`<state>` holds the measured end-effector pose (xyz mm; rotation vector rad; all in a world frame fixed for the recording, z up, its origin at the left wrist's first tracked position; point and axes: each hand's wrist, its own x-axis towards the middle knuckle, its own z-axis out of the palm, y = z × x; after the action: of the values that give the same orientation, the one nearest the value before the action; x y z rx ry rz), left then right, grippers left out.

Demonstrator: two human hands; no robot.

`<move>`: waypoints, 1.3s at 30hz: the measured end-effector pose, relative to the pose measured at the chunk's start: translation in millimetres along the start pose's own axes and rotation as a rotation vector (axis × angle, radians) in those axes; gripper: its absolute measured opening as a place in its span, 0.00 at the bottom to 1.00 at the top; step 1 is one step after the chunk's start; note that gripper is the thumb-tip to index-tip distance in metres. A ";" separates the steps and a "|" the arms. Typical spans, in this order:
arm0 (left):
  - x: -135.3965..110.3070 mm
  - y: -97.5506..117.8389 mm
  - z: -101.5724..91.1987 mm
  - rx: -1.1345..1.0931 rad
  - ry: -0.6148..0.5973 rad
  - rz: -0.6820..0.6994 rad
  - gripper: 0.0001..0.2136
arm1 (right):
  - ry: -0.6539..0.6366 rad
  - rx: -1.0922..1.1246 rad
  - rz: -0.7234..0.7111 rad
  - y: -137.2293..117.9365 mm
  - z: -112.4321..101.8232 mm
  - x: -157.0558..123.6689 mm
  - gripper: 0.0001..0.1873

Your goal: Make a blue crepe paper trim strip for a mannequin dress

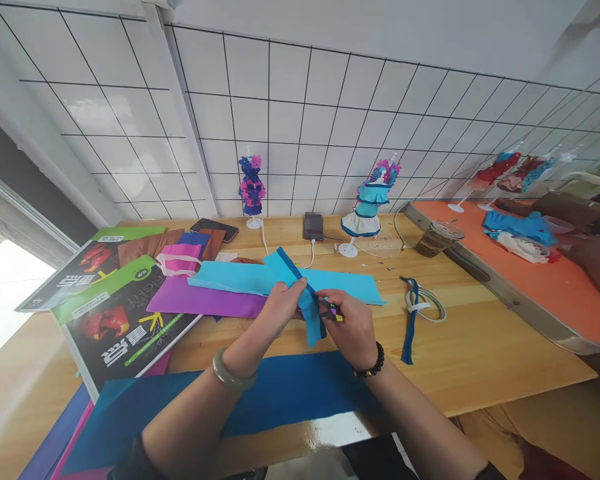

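My left hand [279,305] pinches a light blue paper strip [304,300] with a dark blue edge, holding it up over the wooden table [480,333]. My right hand [349,327] is closed beside it on a small dark tool with a yellow part [336,315], too small to name, touching the strip's lower end. Under the hands lie a light blue sheet [350,283], a purple sheet [200,300] and, nearer me, a large dark blue sheet [280,400].
Two paper-dressed mannequins [251,190] [370,203] stand at the back. Dark packs with green headers [115,320] lie left, with folded brown and pink paper [180,257]. A phone [215,229], charger [313,225], plastic cup [437,237], tape roll [427,303] and orange table [555,280] are around.
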<state>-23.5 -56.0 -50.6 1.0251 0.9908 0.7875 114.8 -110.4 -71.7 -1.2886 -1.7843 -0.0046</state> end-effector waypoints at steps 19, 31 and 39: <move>1.3 17.5 -14.2 -0.052 0.019 0.036 0.18 | -0.292 0.671 0.763 3.1 -23.3 -15.4 0.22; 1.8 16.7 -16.9 -0.022 -0.071 0.069 0.19 | -0.193 0.511 0.677 6.1 -15.8 -18.3 0.18; 6.1 7.8 -17.0 0.081 -0.114 0.159 0.12 | -0.208 0.490 0.640 5.2 -15.2 -16.3 0.18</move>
<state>-37.7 -42.6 -48.2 1.2164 0.8564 0.8146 129.4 -127.5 -75.9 -1.4591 -1.3379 0.8930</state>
